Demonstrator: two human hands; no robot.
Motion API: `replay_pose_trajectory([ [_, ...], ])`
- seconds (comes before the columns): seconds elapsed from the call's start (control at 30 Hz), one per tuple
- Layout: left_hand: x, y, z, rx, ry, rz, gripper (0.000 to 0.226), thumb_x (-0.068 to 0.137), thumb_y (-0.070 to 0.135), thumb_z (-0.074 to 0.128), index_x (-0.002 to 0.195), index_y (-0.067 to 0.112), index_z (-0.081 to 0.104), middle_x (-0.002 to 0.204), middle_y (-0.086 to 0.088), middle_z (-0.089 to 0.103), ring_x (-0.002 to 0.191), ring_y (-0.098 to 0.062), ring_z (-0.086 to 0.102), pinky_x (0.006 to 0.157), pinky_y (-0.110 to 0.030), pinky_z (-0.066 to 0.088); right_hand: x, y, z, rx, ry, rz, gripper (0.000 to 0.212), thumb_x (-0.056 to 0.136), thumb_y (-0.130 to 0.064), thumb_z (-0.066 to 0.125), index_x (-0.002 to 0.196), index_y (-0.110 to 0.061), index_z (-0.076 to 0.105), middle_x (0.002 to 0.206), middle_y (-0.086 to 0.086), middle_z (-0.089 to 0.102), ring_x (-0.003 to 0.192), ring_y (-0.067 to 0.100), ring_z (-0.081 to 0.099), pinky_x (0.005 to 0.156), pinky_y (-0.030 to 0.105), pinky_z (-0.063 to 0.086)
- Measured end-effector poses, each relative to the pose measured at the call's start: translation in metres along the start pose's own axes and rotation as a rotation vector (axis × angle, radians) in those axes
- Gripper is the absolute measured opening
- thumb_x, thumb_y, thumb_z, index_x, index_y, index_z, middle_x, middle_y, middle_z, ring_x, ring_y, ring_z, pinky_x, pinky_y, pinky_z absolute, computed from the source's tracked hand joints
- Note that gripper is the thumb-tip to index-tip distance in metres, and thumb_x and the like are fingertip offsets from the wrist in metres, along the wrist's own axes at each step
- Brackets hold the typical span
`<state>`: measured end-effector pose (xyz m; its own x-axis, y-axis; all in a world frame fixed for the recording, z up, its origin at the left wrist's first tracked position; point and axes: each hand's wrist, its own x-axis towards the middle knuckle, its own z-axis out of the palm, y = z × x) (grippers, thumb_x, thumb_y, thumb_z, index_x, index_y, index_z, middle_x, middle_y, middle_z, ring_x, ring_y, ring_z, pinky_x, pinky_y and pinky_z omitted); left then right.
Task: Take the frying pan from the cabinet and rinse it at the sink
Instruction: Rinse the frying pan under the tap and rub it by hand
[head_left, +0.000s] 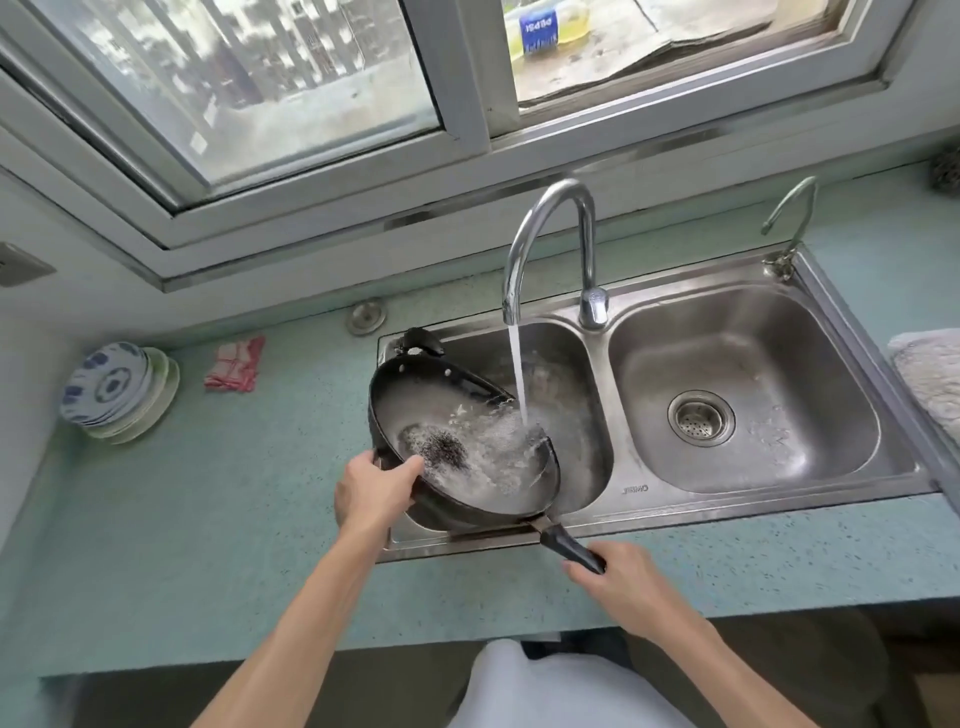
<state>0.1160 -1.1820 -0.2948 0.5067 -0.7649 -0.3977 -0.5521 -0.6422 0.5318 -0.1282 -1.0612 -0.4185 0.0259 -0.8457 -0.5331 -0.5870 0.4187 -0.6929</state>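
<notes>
A black frying pan (415, 400) is tilted over the left basin of the steel double sink (597, 519). Water runs from the curved tap (550, 228) onto the pan's right inner side and splashes across it. My left hand (376, 491) grips the pan's near left rim, thumb on the inside edge. My right hand (618, 587) is closed around the end of the pan's long black handle (569, 548), which points toward me over the sink's front edge. A small loop handle shows at the pan's far rim.
A stack of patterned plates (117, 389) leans at the counter's left end, with a red-and-white cloth (236, 364) beside it. The right basin (779, 364) has a drain strainer. A second thin tap (792, 218) stands at the sink's back right. A towel (930, 374) lies at the right.
</notes>
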Motion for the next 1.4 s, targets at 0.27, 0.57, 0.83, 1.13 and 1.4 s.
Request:
replay_pose_trajectory([
  [0.27,-0.006,0.016,-0.007,0.063,0.060,0.062,0.055,0.057,0.052,0.064,0.107,0.030,0.060,0.090,-0.004,0.076,0.086,-0.026,0.073,0.088,-0.042,0.056,0.015,-0.004,0.002,0.107,-0.042,-0.022,0.042,0.081,-0.044,0.065,0.056,-0.023,0.039,0.051,-0.008,0.039,0.045,0.006,0.035,0.046,0.022,0.026],
  [0.57,-0.008,0.005,0.002,-0.079,-0.050,0.029,0.084,0.057,0.037,0.073,0.138,0.020,0.055,0.110,-0.007,0.074,0.065,-0.017,0.076,0.089,-0.044,0.058,0.009,-0.009,-0.007,0.601,-0.599,0.251,0.044,0.071,-0.056,0.081,0.066,-0.019,0.057,0.048,0.000,0.042,0.035,0.015,0.038,0.038,0.022,0.036],
  [0.83,0.016,-0.018,0.009,-0.453,-0.257,-0.201,0.064,0.077,0.006,0.073,0.136,0.010,0.050,0.062,-0.007,0.071,0.053,-0.021,0.070,0.055,-0.030,0.061,-0.004,-0.018,-0.027,0.478,-0.382,0.100,0.035,0.078,-0.039,0.070,0.068,-0.018,0.044,0.044,-0.002,0.045,0.032,0.015,0.040,0.038,0.023,0.040],
  [1.13,0.028,-0.041,0.026,-0.655,-0.460,-0.350,0.017,0.078,0.001,0.069,0.090,0.008,0.059,0.066,-0.012,0.073,0.065,-0.029,0.074,0.059,-0.034,0.060,-0.014,-0.057,-0.072,0.237,-0.287,0.184,0.034,0.079,-0.034,0.072,0.067,-0.011,0.051,0.046,0.006,0.052,0.033,0.018,0.044,0.037,0.022,0.041],
  [1.4,0.015,-0.067,0.049,-0.788,-0.601,-0.482,0.011,0.080,-0.006,0.066,0.080,0.001,0.057,0.075,-0.018,0.062,0.072,-0.033,0.066,0.057,-0.041,0.063,-0.029,-0.077,-0.091,0.029,-0.289,0.241,0.030,0.081,-0.031,0.067,0.062,-0.016,0.048,0.038,0.001,0.053,0.028,0.016,0.044,0.038,0.018,0.039],
])
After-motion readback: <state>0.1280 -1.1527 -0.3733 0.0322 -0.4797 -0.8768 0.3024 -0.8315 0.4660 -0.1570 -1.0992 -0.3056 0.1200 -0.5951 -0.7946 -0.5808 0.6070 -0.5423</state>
